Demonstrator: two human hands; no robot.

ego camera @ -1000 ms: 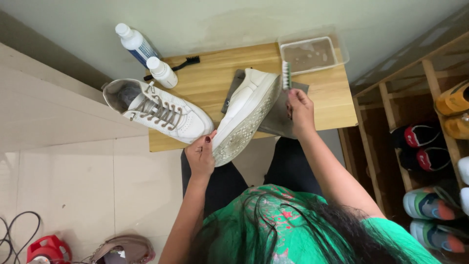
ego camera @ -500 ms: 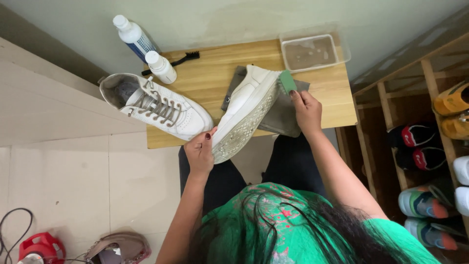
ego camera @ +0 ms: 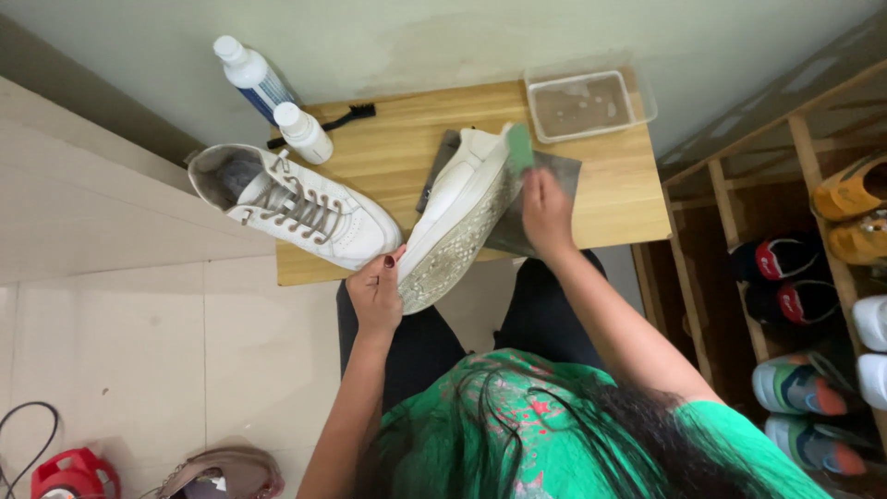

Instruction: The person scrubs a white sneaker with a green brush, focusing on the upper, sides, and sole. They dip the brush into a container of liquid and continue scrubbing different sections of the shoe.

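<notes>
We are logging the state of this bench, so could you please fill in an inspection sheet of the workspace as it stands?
Surface: small wooden table against a pale wall, tiled floor beside it.
Job's things: white sneaker on its side, sole up and dirty, over a grey cloth; green brush at its sole.
Clutter: second white sneaker, two white bottles, black brush, clear tub of murky water.
Hands: left hand grips the sneaker's toe; right hand holds the green brush.
Cables: dark cable on the floor by a red device.
Surroundings: wooden shoe rack with several pairs of shoes.
</notes>
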